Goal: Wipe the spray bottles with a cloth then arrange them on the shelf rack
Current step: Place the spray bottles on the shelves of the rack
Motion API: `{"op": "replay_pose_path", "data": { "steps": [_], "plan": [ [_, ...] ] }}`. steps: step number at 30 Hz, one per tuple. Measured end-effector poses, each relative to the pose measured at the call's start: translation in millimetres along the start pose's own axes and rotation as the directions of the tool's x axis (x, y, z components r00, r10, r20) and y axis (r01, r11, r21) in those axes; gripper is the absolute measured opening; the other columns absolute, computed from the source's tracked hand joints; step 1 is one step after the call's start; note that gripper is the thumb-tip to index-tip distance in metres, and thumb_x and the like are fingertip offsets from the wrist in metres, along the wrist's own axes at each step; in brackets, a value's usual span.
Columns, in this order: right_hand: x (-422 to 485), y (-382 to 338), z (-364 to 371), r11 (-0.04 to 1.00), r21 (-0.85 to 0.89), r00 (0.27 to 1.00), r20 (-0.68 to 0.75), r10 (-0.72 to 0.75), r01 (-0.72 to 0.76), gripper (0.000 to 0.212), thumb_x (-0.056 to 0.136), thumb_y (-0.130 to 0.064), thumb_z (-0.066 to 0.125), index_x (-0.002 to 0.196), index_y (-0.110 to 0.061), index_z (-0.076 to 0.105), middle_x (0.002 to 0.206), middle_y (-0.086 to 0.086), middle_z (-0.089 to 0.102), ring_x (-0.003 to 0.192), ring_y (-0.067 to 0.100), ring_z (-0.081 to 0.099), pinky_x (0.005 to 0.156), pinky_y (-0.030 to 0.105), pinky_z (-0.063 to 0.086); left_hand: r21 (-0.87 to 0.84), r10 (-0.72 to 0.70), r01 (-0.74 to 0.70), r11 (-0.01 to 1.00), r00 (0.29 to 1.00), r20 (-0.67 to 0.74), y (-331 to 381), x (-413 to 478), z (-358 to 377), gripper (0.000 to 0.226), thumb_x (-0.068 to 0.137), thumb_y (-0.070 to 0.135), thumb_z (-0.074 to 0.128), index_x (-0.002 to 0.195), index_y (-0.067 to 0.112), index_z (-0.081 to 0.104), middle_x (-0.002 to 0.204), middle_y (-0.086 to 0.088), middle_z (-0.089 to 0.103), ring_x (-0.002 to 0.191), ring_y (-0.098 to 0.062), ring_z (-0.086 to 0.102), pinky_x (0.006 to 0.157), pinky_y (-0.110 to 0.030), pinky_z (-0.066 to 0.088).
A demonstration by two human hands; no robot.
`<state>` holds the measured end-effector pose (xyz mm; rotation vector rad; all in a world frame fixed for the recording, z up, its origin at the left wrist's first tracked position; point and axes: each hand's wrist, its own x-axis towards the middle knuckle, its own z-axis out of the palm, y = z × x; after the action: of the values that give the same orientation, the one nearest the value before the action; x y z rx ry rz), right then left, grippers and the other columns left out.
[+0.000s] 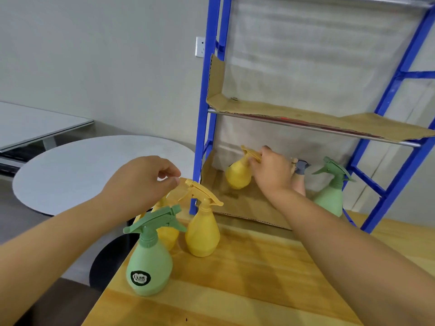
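Wooden surface (259, 278), rack (202, 114) at back edge. Three bottles (329, 198) shelved, right hand (270, 170) gripping the yellow bottle (237, 176); three not yet; left hand (141, 182) curled, grip unclear.

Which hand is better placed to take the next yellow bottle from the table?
Left. The left hand is right at the nozzle of the table bottle, which stands on the table. The right hand is busy: it grips the head of the shelf bottle on the lower shelf.
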<state>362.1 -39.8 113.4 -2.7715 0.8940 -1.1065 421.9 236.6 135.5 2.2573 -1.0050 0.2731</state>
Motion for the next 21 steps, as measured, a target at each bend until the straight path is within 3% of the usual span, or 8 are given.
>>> {"op": "replay_pose_path", "data": {
  "steps": [9,13,18,21],
  "plan": [
    [10,-1,20,0.994,0.108,0.995,0.095,0.014,-0.024,0.021,0.091,-0.022,0.052,0.098,-0.002,0.054,0.093,0.020,0.064,0.090,0.037,0.059,0.061,0.030,0.034,-0.017,-0.008,0.009,1.000,1.000,0.025,-11,2,1,0.011,0.087,0.027,0.058,0.093,0.030,0.067,0.084,0.020,0.059,0.080,0.007,0.051,0.066,-0.009,0.035],
    [19,-5,17,0.987,0.156,0.996,0.093,0.015,-0.030,0.021,0.090,-0.018,0.053,0.102,-0.001,0.056,0.098,0.021,0.064,0.094,0.037,0.058,0.071,0.036,0.044,-0.032,-0.006,0.006,0.999,1.000,0.024,-11,0,-3,0.010,0.088,0.027,0.058,0.089,0.033,0.065,0.083,0.023,0.057,0.080,0.008,0.051,0.067,-0.009,0.035],
    [28,-14,17,0.997,0.070,0.991,0.136,0.011,-0.021,0.025,0.090,-0.021,0.054,0.105,-0.002,0.059,0.104,0.019,0.064,0.100,0.035,0.056,0.077,0.033,0.042,-0.034,-0.015,0.016,0.999,1.000,0.022,-13,-8,-10,0.010,0.087,0.025,0.058,0.090,0.031,0.066,0.083,0.021,0.059,0.084,0.001,0.055,0.070,-0.010,0.037],
    [26,-13,16,0.995,0.084,0.986,0.162,0.036,-0.051,0.026,0.090,-0.021,0.055,0.108,-0.002,0.059,0.106,0.019,0.063,0.101,0.035,0.056,0.079,0.033,0.043,-0.048,-0.018,0.020,0.999,0.999,0.040,-14,-12,-12,0.011,0.087,0.025,0.059,0.092,0.028,0.068,0.086,0.018,0.062,0.086,-0.001,0.056,0.076,-0.017,0.041]
  ]
}}
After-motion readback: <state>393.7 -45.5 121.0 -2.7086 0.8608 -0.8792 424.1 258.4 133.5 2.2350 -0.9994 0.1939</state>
